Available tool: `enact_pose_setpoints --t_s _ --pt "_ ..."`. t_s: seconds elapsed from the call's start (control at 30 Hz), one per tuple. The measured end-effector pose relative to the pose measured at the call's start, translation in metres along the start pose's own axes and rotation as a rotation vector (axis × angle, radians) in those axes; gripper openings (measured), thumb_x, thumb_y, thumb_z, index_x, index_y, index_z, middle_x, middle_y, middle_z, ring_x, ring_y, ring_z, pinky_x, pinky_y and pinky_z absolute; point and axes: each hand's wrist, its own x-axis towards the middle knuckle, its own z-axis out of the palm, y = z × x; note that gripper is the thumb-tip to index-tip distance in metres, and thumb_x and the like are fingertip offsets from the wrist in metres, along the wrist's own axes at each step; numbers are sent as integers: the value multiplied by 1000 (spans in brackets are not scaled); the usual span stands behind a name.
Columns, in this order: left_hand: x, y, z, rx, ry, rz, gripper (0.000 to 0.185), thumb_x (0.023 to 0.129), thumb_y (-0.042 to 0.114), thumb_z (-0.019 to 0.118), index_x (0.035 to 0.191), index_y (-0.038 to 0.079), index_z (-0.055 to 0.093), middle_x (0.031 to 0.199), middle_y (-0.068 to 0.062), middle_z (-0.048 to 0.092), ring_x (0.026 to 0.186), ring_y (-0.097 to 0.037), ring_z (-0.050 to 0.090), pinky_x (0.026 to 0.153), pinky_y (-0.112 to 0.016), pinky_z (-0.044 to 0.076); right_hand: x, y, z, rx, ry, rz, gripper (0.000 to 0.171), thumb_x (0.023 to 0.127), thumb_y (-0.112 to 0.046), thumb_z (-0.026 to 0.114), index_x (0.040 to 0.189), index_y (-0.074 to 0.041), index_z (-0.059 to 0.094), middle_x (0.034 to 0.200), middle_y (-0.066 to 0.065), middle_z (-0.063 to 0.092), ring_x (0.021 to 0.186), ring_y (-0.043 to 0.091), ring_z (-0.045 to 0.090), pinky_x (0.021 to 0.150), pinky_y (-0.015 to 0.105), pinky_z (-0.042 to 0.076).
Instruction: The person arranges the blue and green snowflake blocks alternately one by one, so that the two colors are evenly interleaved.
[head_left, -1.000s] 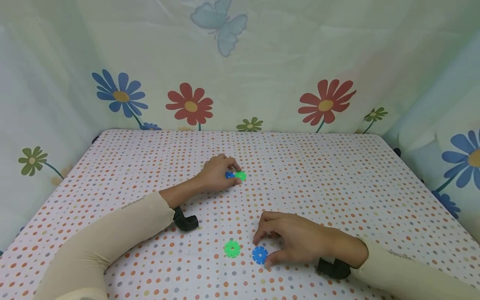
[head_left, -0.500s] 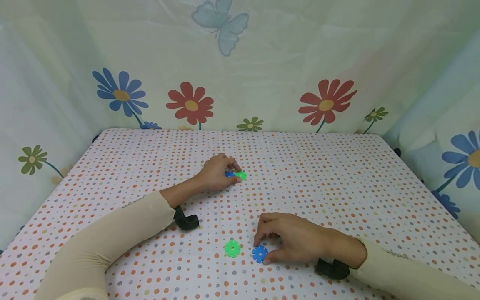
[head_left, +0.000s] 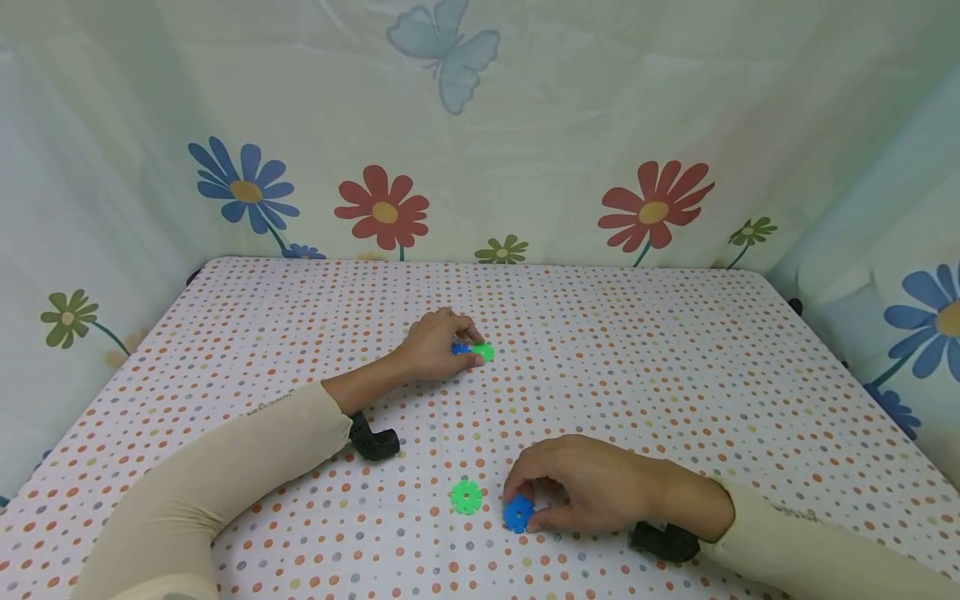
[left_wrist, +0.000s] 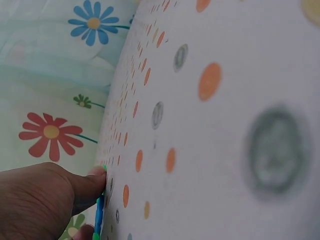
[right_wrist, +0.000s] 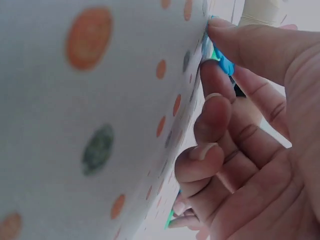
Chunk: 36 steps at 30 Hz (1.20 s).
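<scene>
My left hand (head_left: 433, 346) lies low over the far middle of the table. Its thumb and fingers hold a joined pair of notched plastic discs, one blue (head_left: 460, 349) and one green (head_left: 488, 352); the hand hides part of the blue one. In the left wrist view the blue disc (left_wrist: 99, 214) appears edge-on beside the thumb. Nearer the front, my right hand (head_left: 592, 483) pinches a single blue notched disc (head_left: 513, 518) between thumb and fingertip, its face tilted up. The right wrist view shows this blue disc (right_wrist: 225, 63) by the thumb. Left of it lies a loose green notched disc (head_left: 458, 501).
A dotted cloth (head_left: 675, 358) covers the table. Behind and at both sides hangs a curtain (head_left: 555, 125) printed with flowers. Black wrist cameras sit under the left wrist (head_left: 373, 439) and right wrist (head_left: 665, 542).
My right hand has taken hold of the blue disc by its edge, and the disc has tilted up from lying flat. The left hand and its discs have stayed put.
</scene>
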Motion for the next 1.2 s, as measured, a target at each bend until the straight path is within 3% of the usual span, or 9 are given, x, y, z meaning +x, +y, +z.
enact_pose_setpoints --t_s 0.17,0.43,0.73,1.03,1.2 --pt "0 0 0 0 -2 5 27 88 36 74 111 21 70 113 -5 61 108 -24 55 90 -47 43 1 1 -1 32 11 -8 24 92 -33 70 114 -25 69 95 -17 64 75 -5 51 64 13 47" --pt "1 0 1 6 1 9 27 89 36 73 110 21 70 113 -5 61 108 -24 55 91 -47 43 5 10 -12 77 66 112 26 91 -27 72 116 -20 72 89 -15 64 69 -4 50 60 16 47" --pt "0 0 0 10 3 4 26 89 37 73 110 22 70 113 -5 61 107 -24 55 91 -48 43 17 31 -28 8 142 263 26 87 -22 76 113 -18 74 84 -15 64 65 -1 50 59 18 45" --pt "1 1 0 17 0 -7 26 89 37 73 110 22 70 112 -4 61 106 -23 55 91 -47 43 37 65 -52 -132 259 398 28 86 -21 77 112 -10 73 79 -8 64 63 5 50 58 21 44" --pt "1 3 0 25 -4 -20 25 89 37 73 110 23 70 112 -4 60 106 -23 55 92 -48 42 50 80 -63 -137 286 454 30 87 -22 76 112 -7 73 78 -4 64 65 9 52 59 23 44"
